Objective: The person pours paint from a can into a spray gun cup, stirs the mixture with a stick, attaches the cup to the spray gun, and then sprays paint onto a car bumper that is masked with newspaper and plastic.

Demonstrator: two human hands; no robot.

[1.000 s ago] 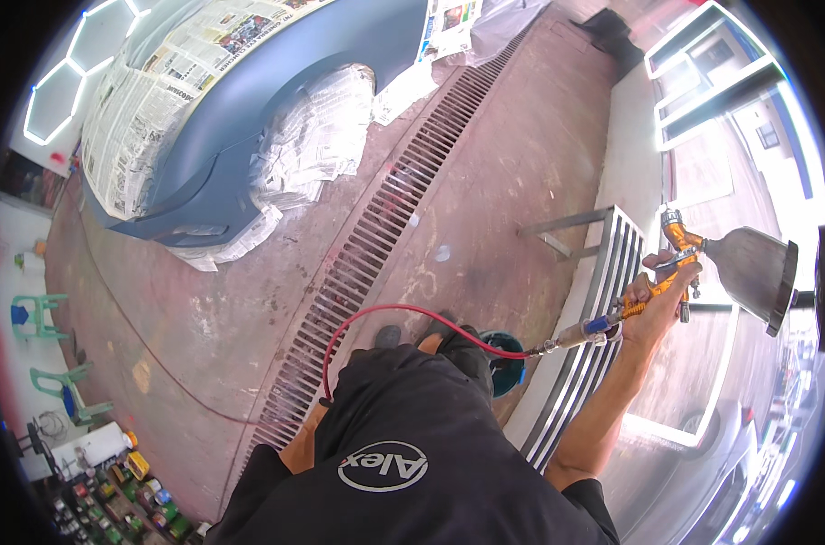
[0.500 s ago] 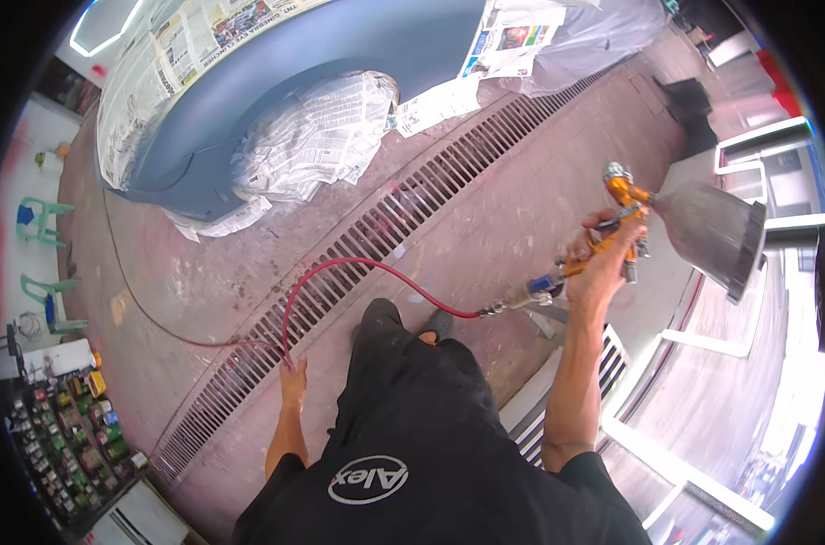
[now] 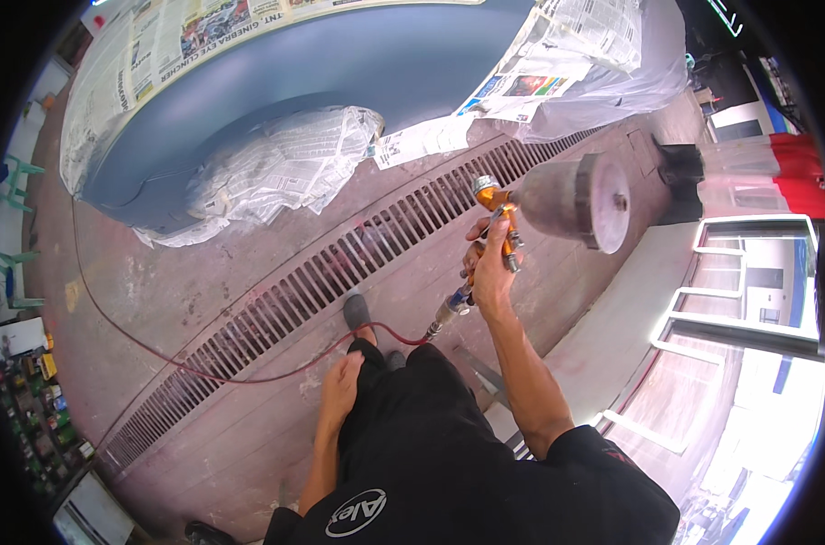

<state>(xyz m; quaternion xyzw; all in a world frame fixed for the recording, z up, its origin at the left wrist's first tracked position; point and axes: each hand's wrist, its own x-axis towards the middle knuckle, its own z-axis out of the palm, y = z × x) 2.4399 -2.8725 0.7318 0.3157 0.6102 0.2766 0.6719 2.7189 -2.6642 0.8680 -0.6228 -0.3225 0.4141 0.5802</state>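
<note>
My right hand is closed around the handle of an orange spray gun, held out over the floor. A translucent grey cup sticks out from the gun toward the right. From the fitting below its handle a red air hose drops past my legs and runs along the floor to the left. My left hand hangs low beside my thigh, just under the hose and apparently apart from it; its fingers are mostly hidden. Ahead stands a blue-grey car panel, edged with masking newspaper.
A slotted floor drain crosses between me and the panel. Translucent plastic sheeting covers the part at the right. Bright-framed window panels line the right side. Green chairs and crowded small containers stand at the left edge.
The spray gun has moved left and nearer the panel in my view. My left hand has come off the hose and shifted right, toward my leg. The raised loop of hose has dropped.
</note>
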